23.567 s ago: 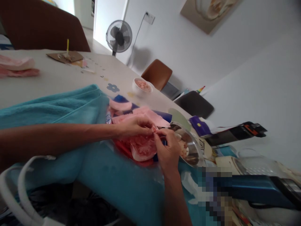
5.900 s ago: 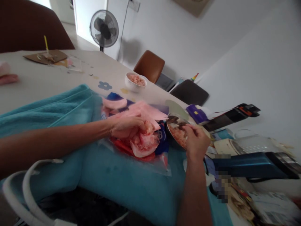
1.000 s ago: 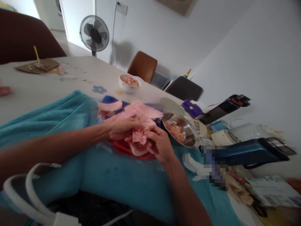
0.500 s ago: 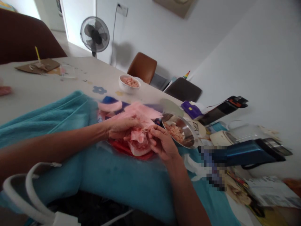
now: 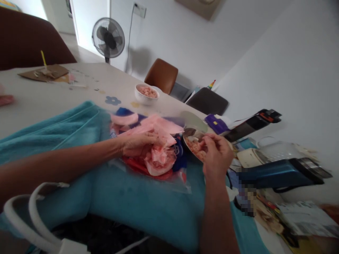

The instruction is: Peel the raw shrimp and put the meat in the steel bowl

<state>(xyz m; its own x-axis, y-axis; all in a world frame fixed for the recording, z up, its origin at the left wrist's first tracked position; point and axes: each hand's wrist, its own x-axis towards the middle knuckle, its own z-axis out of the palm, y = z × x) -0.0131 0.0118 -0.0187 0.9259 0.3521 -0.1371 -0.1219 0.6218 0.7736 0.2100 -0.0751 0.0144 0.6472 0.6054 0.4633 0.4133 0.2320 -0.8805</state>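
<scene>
My left hand [image 5: 137,143] rests with curled fingers on a half of pink-fleshed fruit [image 5: 159,161], holding it steady on a red board [image 5: 132,164] that lies on a clear plastic sheet over a teal towel [image 5: 79,130]. My right hand [image 5: 217,154] is over the steel bowl [image 5: 188,133] of pink fruit pieces, fingers curled; what they hold is hidden. Pink peel pieces [image 5: 156,124] lie behind the fruit.
A white bowl [image 5: 146,93] of pink pieces stands farther back on the white table [image 5: 47,98]. At the right lie a dark blue appliance [image 5: 280,173], a black-and-red tool [image 5: 251,121], a purple packet [image 5: 215,124] and papers. A fan [image 5: 108,37] and chairs stand behind.
My right hand has left the fruit half and moved right, over the steel bowl. My left hand has stayed on the fruit.
</scene>
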